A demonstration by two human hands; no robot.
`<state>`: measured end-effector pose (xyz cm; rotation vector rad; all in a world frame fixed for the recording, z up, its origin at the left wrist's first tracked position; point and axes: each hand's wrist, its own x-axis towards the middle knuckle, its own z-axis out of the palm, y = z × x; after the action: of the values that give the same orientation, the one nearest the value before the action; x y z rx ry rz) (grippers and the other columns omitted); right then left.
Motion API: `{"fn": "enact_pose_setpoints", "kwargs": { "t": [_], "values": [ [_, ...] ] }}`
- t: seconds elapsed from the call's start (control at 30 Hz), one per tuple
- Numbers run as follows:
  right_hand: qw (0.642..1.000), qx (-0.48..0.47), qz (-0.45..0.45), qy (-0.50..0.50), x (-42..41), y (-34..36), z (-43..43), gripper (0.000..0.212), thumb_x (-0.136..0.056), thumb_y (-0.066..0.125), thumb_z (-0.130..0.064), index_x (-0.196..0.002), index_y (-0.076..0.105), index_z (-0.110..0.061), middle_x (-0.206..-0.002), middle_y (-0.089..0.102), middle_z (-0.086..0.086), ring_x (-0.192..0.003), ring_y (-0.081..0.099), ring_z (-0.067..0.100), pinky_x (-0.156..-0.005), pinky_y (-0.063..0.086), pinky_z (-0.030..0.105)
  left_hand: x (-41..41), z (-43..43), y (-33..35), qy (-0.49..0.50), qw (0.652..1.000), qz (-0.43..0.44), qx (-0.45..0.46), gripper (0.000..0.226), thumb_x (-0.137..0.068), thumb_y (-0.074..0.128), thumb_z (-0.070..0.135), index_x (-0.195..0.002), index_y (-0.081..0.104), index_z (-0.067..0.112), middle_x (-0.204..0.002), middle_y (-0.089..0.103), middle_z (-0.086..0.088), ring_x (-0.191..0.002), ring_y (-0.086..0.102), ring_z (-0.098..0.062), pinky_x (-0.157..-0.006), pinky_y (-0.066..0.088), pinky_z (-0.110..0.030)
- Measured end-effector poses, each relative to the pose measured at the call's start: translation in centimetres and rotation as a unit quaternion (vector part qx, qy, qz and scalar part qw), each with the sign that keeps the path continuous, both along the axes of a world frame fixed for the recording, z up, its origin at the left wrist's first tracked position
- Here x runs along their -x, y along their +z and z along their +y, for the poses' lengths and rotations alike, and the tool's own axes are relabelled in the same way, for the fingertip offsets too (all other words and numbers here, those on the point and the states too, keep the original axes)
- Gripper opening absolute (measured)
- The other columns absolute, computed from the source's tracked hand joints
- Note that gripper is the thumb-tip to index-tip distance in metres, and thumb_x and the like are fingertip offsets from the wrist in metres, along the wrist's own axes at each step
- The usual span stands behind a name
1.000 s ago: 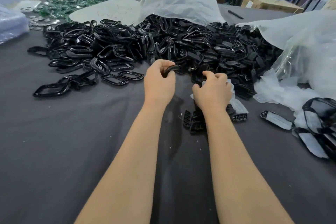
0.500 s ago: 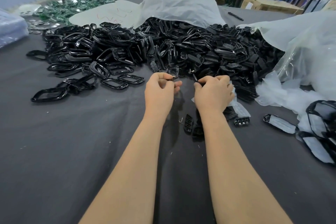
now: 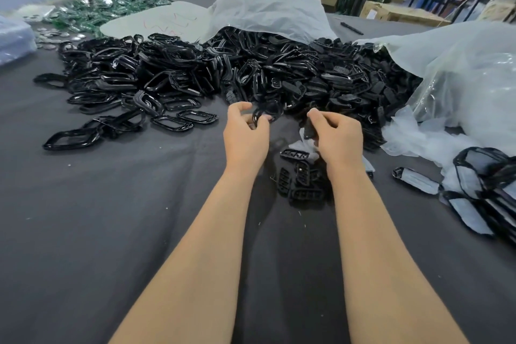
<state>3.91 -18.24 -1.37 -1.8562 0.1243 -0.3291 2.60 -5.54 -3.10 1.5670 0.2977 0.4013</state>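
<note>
Pinching a glossy black oval frame (image 3: 266, 116) between thumb and curled fingertips, the left hand (image 3: 245, 139) holds it just above the centre of the picture, at the near edge of the heap of frames (image 3: 139, 78) that spreads across the upper left. The right hand (image 3: 339, 138), just right of centre, grips a small dark insert (image 3: 308, 130) by its upper end; the two parts are near each other but not touching. Both look like light, stiff moulded plastic. The frame's shiny rim is probably slippery and thin enough to flex, so it is best held by its long sides. The insert is safer taken by its solid outer edges than by its slats. A few slotted pieces (image 3: 301, 179) lie below the hands on the grey cloth (image 3: 111, 232), and the heap of inserts (image 3: 349, 84) fills the upper right beneath a white plastic bag (image 3: 268, 3).
</note>
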Motion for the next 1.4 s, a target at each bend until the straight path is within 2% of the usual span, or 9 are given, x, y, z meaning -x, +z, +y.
{"fn": "enact_pose_setpoints", "kwargs": {
  "t": [0.17, 0.3, 0.53, 0.73, 0.83, 0.9, 1.07, 1.27, 1.4],
  "values": [
    [0.971, -0.223, 0.038, 0.077, 0.0, 0.4, 0.0, 0.017, -0.095, 0.055, -0.007, -0.088, 0.068, -0.014, -0.084, 0.068, 0.004, -0.076, 0.064, 0.012, -0.063, 0.052, 0.018, 0.2, -0.5, 0.0, -0.014, 0.999, -0.026, -0.026, 0.017, -0.094, 0.052, 0.013, -0.104, 0.054, 0.026, -0.082, 0.067, 0.013, -0.058, 0.048, -0.003, -0.053, 0.04, -0.012],
    [0.957, -0.264, 0.023, 0.116, 0.2, 0.5, -0.2, 0.018, -0.094, 0.052, 0.0, -0.092, 0.066, -0.011, -0.089, 0.068, 0.008, -0.078, 0.067, 0.012, -0.068, 0.053, 0.018, 0.3, -0.7, 0.0, -0.033, 0.999, -0.026, -0.017, 0.019, -0.095, 0.052, 0.012, -0.099, 0.057, 0.029, -0.078, 0.069, 0.013, -0.061, 0.055, 0.0, -0.067, 0.049, -0.017],
    [0.968, -0.237, 0.012, 0.078, 0.2, 0.4, 0.4, 0.015, -0.091, 0.056, 0.002, -0.087, 0.062, -0.011, -0.084, 0.063, 0.005, -0.077, 0.065, 0.015, -0.072, 0.056, 0.021, 0.7, -0.6, 0.4, -0.044, 0.997, -0.031, 0.049, 0.017, -0.098, 0.046, 0.004, -0.103, 0.055, 0.018, -0.088, 0.07, -0.001, -0.066, 0.068, -0.005, -0.068, 0.056, -0.021],
    [0.978, 0.052, -0.201, -0.023, 1.2, 0.2, 2.6, 0.008, -0.087, 0.06, -0.001, -0.089, 0.058, -0.008, -0.081, 0.059, -0.004, -0.074, 0.057, 0.005, -0.07, 0.042, 0.007, 1.0, -0.5, 0.4, -0.059, 0.995, -0.052, 0.066, 0.021, -0.097, 0.049, 0.002, -0.094, 0.054, 0.023, -0.091, 0.07, -0.001, -0.07, 0.07, -0.004, -0.069, 0.055, -0.017],
    [0.97, 0.133, -0.197, 0.041, 1.5, -0.3, 3.4, 0.007, -0.086, 0.062, -0.002, -0.092, 0.064, -0.005, -0.091, 0.063, 0.007, -0.083, 0.057, 0.015, -0.076, 0.045, 0.019, 0.6, -0.4, 0.2, -0.063, 0.995, -0.033, 0.065, 0.016, -0.093, 0.055, 0.007, -0.094, 0.055, 0.023, -0.085, 0.069, -0.002, -0.08, 0.07, -0.011, -0.083, 0.057, -0.032],
    [0.967, 0.153, -0.186, 0.079, 1.5, -0.3, 3.4, 0.012, -0.086, 0.061, -0.002, -0.095, 0.068, -0.005, -0.095, 0.065, 0.005, -0.087, 0.057, 0.011, -0.079, 0.043, 0.014, 0.6, -0.4, 0.3, -0.064, 0.994, -0.026, 0.079, 0.012, -0.093, 0.057, 0.01, -0.094, 0.056, 0.022, -0.083, 0.068, -0.002, -0.084, 0.068, -0.014, -0.086, 0.056, -0.035],
    [0.981, 0.082, -0.134, 0.116, 1.5, 0.0, 3.2, 0.027, -0.086, 0.044, 0.008, -0.101, 0.056, -0.011, -0.093, 0.067, -0.003, -0.09, 0.061, 0.004, -0.077, 0.043, 0.005, 0.6, -0.1, 0.2, -0.036, 0.996, -0.033, 0.08, 0.017, -0.092, 0.063, 0.013, -0.091, 0.052, 0.026, -0.094, 0.066, -0.005, -0.075, 0.069, -0.004, -0.073, 0.056, -0.02],
    [0.996, -0.059, -0.059, 0.041, 0.7, 0.2, 1.9, 0.014, -0.091, 0.059, -0.01, -0.103, 0.055, -0.016, -0.095, 0.062, -0.001, -0.087, 0.062, 0.015, -0.084, 0.053, 0.03, 0.6, -0.5, 0.3, -0.056, 0.996, -0.045, 0.056, 0.023, -0.093, 0.056, 0.001, -0.089, 0.051, 0.023, -0.085, 0.067, -0.001, -0.067, 0.068, -0.003, -0.076, 0.056, -0.023],
    [0.989, -0.109, 0.012, 0.098, 0.4, 0.0, 1.6, 0.009, -0.093, 0.06, -0.013, -0.089, 0.058, -0.022, -0.083, 0.065, -0.004, -0.069, 0.065, 0.006, -0.076, 0.056, 0.026, 0.6, -0.3, 0.4, -0.085, 0.994, -0.046, 0.045, 0.022, -0.093, 0.056, -0.001, -0.092, 0.055, 0.021, -0.081, 0.068, 0.001, -0.063, 0.066, -0.001, -0.067, 0.053, -0.015]
  ]
}}
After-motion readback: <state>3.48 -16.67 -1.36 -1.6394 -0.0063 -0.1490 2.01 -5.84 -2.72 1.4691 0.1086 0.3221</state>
